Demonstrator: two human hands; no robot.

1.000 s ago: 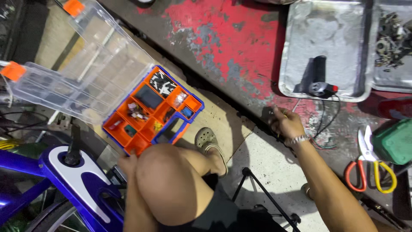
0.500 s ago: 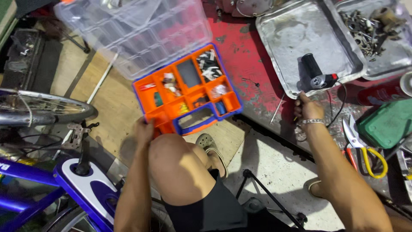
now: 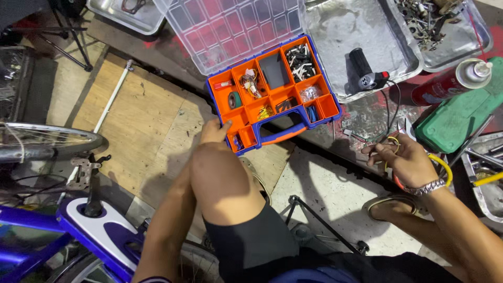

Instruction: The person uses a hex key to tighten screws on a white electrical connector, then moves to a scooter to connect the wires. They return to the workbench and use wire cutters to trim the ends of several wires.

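Bike frame [image 3: 99,236], blue and white, lower left; a wheel [image 3: 47,140] above it on the plank floor.

Left hand [image 3: 214,131]: fingers together, resting on the organiser's near-left corner; a grip cannot be told.

Organiser [image 3: 272,91], centre: orange tray, blue rim and handle, clear lid [image 3: 230,29] swung open behind it. Compartments hold small parts: a red piece, wire bundles, a dark flat block, black-and-white connectors, yellow and blue bits.

Steel tray [image 3: 325,31], right of the lid: holds a black throttle grip [image 3: 367,71] with its cable trailing off toward the floor.

Right hand [image 3: 406,160]: fingers curled, pinching thin wires [image 3: 385,139], just beside yellow-handled cutters [image 3: 443,165].

Red spray can [image 3: 450,81], lying tilted, white cap. Green case [image 3: 461,112] beneath it. Second tray [image 3: 471,44], top right: loose metal hardware.
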